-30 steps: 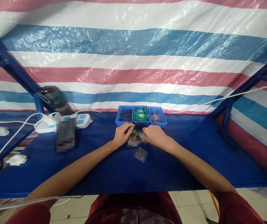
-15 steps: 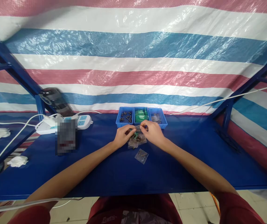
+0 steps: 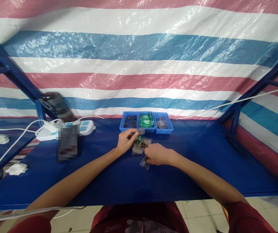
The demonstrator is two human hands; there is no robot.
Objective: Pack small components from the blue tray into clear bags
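My left hand (image 3: 126, 141) pinches a small clear plastic bag (image 3: 141, 130) just in front of the blue bins. Below it lies a pile of small clear bags (image 3: 137, 149) with brownish metal parts and a bit of green inside. My right hand (image 3: 157, 154) is closed, fingers pointing down, at the right side of that pile. Its fingers cover part of a separate clear bag (image 3: 144, 162) on the table. Whether they grip this bag or some small part is hidden.
Three blue bins stand behind: one with dark small parts (image 3: 130, 122), one with green packets (image 3: 146, 120), one with clear bags (image 3: 161, 123). To the left are a white power strip (image 3: 87, 128), a blurred-out dark object (image 3: 67, 142) and crumpled white tissue (image 3: 17, 169).
My right hand has left the bag held between both hands and moved down toward the separate bag, now partly covering it. My left hand still holds its bag near the bins.
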